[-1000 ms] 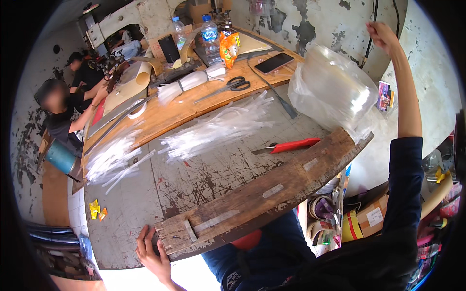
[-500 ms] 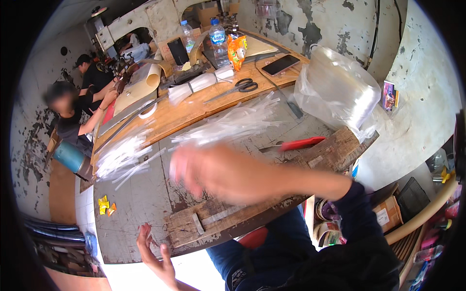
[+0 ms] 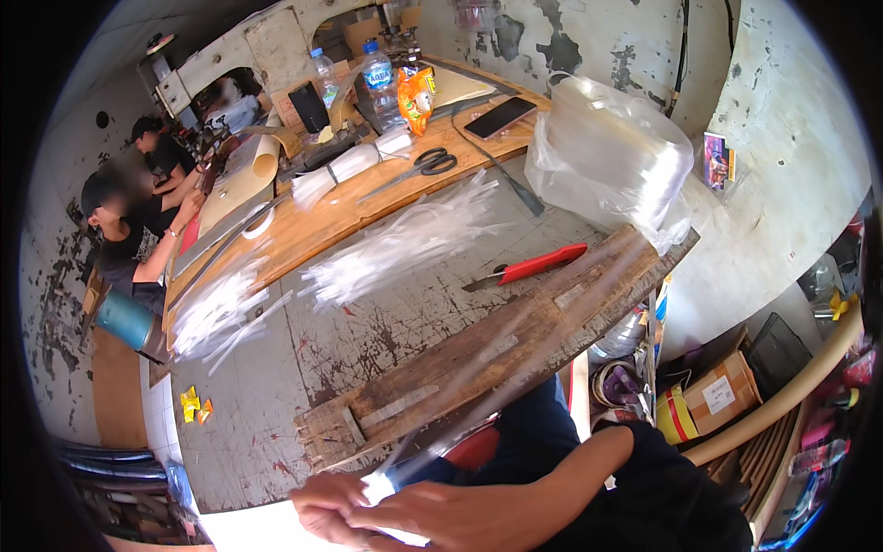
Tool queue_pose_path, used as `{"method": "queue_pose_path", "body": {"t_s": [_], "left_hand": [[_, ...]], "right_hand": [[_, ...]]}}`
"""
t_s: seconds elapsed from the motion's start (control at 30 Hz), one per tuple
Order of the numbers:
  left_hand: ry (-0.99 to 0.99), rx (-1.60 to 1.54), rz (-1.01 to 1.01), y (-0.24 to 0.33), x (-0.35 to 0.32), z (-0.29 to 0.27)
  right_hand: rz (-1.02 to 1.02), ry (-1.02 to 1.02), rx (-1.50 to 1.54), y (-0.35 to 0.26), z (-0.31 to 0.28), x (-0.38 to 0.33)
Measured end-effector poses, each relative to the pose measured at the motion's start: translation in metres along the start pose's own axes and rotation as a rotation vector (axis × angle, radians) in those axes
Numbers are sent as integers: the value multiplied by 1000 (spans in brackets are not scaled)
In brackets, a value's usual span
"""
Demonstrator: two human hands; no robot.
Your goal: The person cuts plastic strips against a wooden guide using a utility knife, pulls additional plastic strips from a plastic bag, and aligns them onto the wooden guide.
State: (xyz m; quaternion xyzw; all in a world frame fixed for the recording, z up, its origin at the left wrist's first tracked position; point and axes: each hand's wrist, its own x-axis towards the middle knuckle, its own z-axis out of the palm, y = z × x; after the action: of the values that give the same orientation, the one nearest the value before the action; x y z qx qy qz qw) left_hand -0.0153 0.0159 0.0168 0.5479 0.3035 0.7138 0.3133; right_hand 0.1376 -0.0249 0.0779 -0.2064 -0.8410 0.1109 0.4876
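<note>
Clear plastic strip [image 3: 552, 342] runs from the bagged roll [image 3: 621, 152] at the far right, slantwise over the wooden plank [image 3: 432, 373], to the near edge of the counter [image 3: 248, 442]; there the left hand [image 3: 329, 504] and right hand [image 3: 441, 515] are together, fingers curled, seemingly clamped on its end, though the exact grip is hidden; an even pull with the film flat would serve best, since such thin, slippery stuff would likely twist if one side led; the plank is rough and dark-grained, with pale flat patches and a small bar [image 3: 354, 426] across one end; the counter is scuffed grey; glossy loose strips [image 3: 405, 244] lie heaped near the red-handled cutter [image 3: 543, 264], whose blade is best avoided.
</note>
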Motion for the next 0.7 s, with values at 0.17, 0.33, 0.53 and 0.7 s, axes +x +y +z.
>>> {"method": "queue_pose_path", "body": {"t_s": [0.17,0.33,0.53,0.7], "left_hand": [[-15,-774,198,29,5,-42],[1,-914,206,38,10,-34],[110,-1098,162,30,4,-33],[448,-1665,374,29,-2,-14]], "right_hand": [[526,-75,182,24,-57,-63],[1157,362,276,26,-104,-151],[887,826,563,55,-123,-134],[656,1257,838,77,-163,-127]]}}
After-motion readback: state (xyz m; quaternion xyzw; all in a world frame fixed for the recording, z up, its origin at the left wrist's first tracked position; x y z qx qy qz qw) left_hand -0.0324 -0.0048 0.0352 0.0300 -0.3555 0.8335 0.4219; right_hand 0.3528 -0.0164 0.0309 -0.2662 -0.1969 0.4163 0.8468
